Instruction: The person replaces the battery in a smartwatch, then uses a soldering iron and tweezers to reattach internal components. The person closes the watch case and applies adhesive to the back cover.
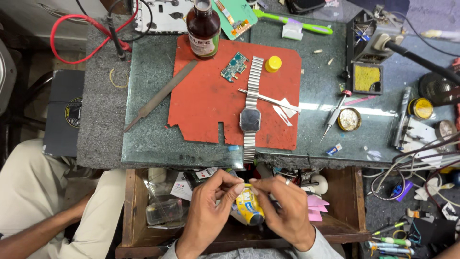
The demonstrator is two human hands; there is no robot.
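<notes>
We grip a small yellow tube (249, 205) with both hands, left hand (207, 211) and right hand (283, 211), over the open drawer (345, 201), near the watch (250, 112) on the red mat (201, 96).

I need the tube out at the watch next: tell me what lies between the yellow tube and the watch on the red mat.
Nothing visible blocks it. Both hands, left hand and right hand, hold the yellow tube over the open drawer; only the glass top's front edge lies before the watch.
</notes>
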